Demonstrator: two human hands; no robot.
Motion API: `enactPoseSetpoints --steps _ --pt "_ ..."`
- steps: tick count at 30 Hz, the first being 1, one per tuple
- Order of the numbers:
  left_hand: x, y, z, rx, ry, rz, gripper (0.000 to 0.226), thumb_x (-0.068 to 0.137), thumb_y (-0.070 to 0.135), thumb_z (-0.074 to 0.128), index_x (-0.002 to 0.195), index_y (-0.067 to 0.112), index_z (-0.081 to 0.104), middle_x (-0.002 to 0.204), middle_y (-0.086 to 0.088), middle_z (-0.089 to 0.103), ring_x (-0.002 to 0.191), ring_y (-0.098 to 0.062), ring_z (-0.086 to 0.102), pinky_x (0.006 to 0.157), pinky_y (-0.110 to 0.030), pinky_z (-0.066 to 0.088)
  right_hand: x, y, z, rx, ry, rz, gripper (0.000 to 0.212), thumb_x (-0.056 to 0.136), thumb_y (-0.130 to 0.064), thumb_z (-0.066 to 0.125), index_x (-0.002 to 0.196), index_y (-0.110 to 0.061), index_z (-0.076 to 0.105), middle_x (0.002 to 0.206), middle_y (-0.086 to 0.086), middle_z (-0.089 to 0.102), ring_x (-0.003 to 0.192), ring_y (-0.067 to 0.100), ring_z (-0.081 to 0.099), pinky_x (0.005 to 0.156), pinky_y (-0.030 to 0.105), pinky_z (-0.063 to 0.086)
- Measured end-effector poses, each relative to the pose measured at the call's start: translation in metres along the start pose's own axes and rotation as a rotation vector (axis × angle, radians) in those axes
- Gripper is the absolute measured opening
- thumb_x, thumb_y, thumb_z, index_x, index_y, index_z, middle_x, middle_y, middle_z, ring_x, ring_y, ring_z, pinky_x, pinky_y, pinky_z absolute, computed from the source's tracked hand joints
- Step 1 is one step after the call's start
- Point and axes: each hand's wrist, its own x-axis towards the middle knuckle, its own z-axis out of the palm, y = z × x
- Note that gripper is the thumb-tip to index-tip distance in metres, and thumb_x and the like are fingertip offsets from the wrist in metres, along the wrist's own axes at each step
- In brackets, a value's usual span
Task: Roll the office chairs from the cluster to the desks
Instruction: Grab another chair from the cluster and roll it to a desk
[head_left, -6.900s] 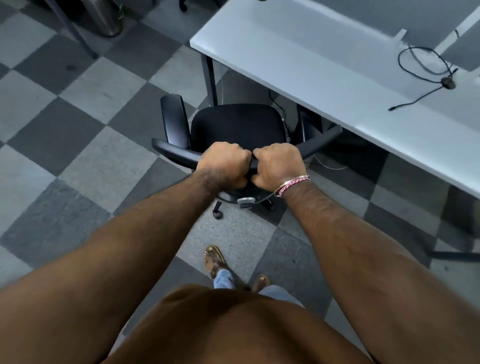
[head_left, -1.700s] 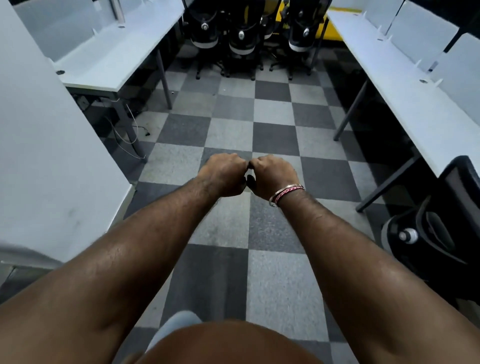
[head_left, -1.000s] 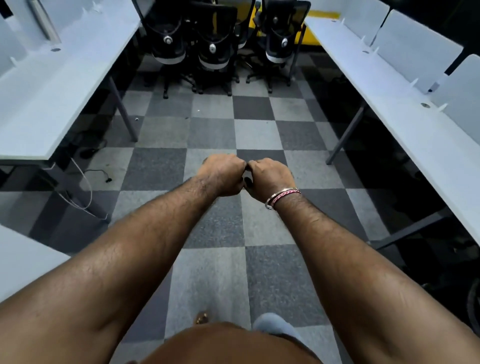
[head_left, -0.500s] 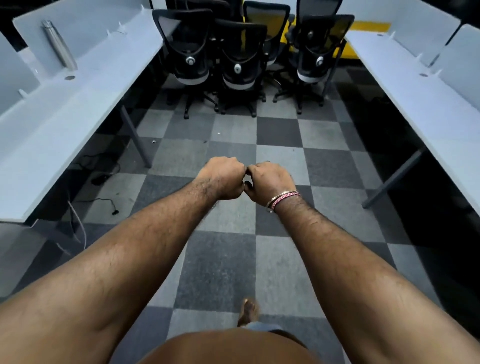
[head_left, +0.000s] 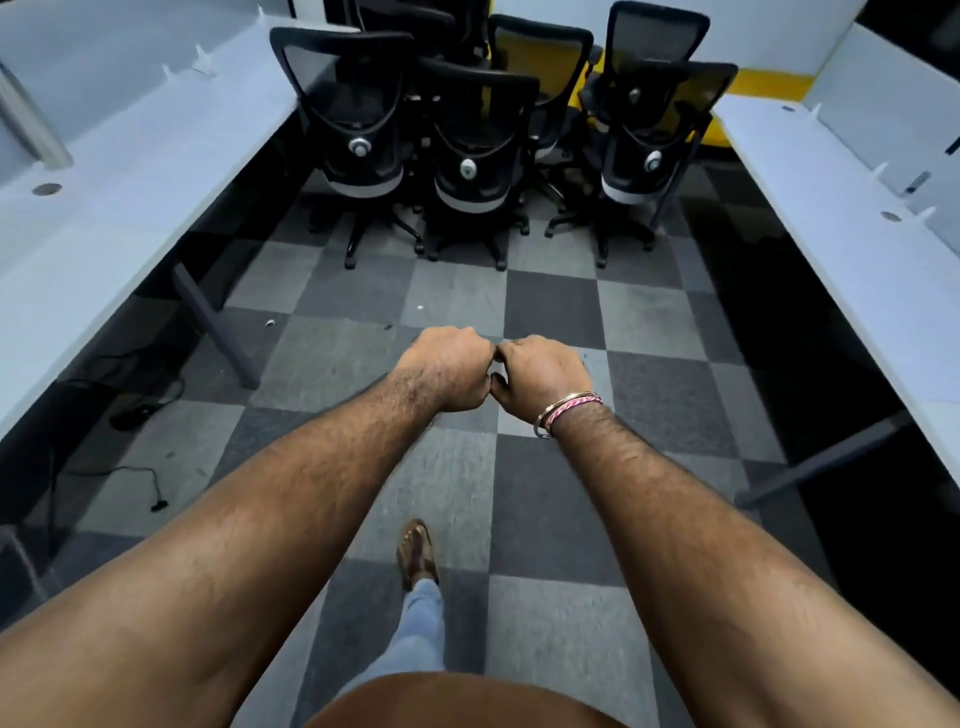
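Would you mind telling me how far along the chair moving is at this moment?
Done: nothing in this view shows a chair parked at the left desk or right desk. In hand: no chair; the left hand and right hand are fists holding nothing, held out over the carpet toward the cluster. Left: the chairs there, at least five, bunched at the aisle's far end, need rolling to the desks.

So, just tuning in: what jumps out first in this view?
The cluster of black office chairs packed together at the far end of the aisle, backs toward the camera. In front, the left hand and right hand are held out as empty fists, knuckles touching, over the checkered carpet. White desks line both sides.
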Motion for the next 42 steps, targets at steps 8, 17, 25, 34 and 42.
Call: enactPoseSetpoints --steps 8,17,25,34,42 --pt "0.188 -0.077 -0.016 -0.07 0.003 0.062 0.03 0.094 0.032 0.056 0.12 0.025 0.069 0.104 -0.002 0.072 0.095 -0.027 0.071 0.082 -0.043 0.061 0.175 0.077 0.0 -0.008 -0.021 0.08 0.027 0.09 -0.039 0.056 0.11 -0.024 0.066 0.104 0.0 0.07 0.1 0.023 0.063 0.071 0.032 0.044" --pt "0.377 -0.151 -0.036 -0.002 0.014 0.092 0.025 0.096 0.034 0.055 0.112 0.024 0.07 0.098 -0.001 0.071 0.09 -0.026 0.07 0.075 -0.039 0.057 0.355 0.16 0.015 0.005 -0.005 0.112 0.028 0.091 -0.04 0.055 0.109 -0.022 0.065 0.106 0.002 0.07 0.1 0.025 0.064 0.075 0.034 0.047" --pt "0.569 -0.213 -0.034 0.021 -0.004 0.034 0.026 0.096 0.036 0.055 0.115 0.026 0.07 0.095 0.002 0.071 0.087 -0.024 0.069 0.071 -0.036 0.054 0.542 0.257 0.061 -0.008 0.003 0.012 0.031 0.092 -0.044 0.052 0.109 -0.021 0.064 0.1 -0.001 0.069 0.095 0.022 0.063 0.071 0.033 0.046" --pt "0.739 -0.284 -0.072 0.034 0.047 -0.049 0.018 0.092 0.036 0.055 0.093 0.023 0.069 0.084 0.004 0.067 0.073 -0.022 0.061 0.062 -0.035 0.045 0.724 0.34 0.052 0.017 0.03 -0.062 0.025 0.089 -0.042 0.051 0.093 -0.02 0.063 0.093 0.0 0.069 0.089 0.026 0.066 0.062 0.033 0.039" --pt "0.876 -0.36 -0.054 0.013 0.023 -0.042 0.02 0.094 0.035 0.054 0.102 0.022 0.068 0.096 0.0 0.071 0.08 -0.022 0.064 0.066 -0.035 0.046 0.87 0.379 0.086 -0.001 -0.01 -0.075 0.027 0.09 -0.039 0.051 0.101 -0.019 0.064 0.1 0.002 0.07 0.096 0.026 0.064 0.068 0.034 0.041"
